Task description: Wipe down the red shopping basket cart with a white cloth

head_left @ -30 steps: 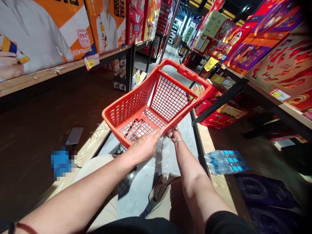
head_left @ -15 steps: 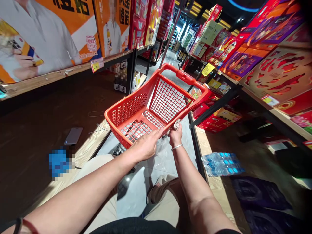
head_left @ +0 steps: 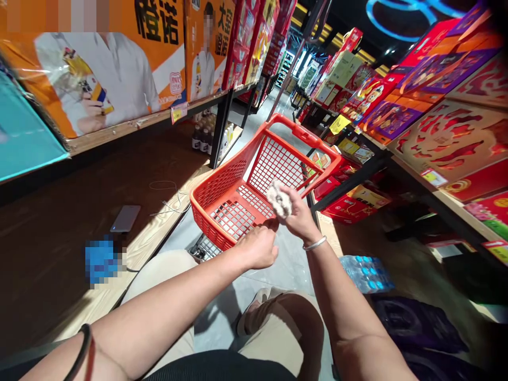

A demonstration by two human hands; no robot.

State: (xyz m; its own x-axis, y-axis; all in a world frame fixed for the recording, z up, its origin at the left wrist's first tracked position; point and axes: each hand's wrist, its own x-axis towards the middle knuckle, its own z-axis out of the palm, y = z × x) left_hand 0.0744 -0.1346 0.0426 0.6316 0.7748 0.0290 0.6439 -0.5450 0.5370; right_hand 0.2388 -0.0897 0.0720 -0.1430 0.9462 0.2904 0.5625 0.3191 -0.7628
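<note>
A red plastic shopping cart [head_left: 234, 174] with lattice sides and a bare basket stands tilted in my view, its handle [head_left: 304, 135] at the far end. My left hand [head_left: 257, 246] is closed over the cart's near right rim. In my right hand [head_left: 300, 216] is a crumpled, greyish-white cloth [head_left: 279, 200] with dark smudges. That hand is above the right rim, by the basket's inside; whether the cloth touches the cart I cannot tell.
Shelves of boxed goods flank the aisle, with orange cartons [head_left: 115, 69] at left and red gift boxes [head_left: 460, 132] at right. A phone [head_left: 125, 218] and a white cable [head_left: 170, 203] lie on the left lower shelf. Bottled water [head_left: 367, 273] sits low at right.
My right hand has brought the cloth from the outer right side of the cart up above the rim. My left hand stays at the rim, its fingers more curled. The view has shifted slightly.
</note>
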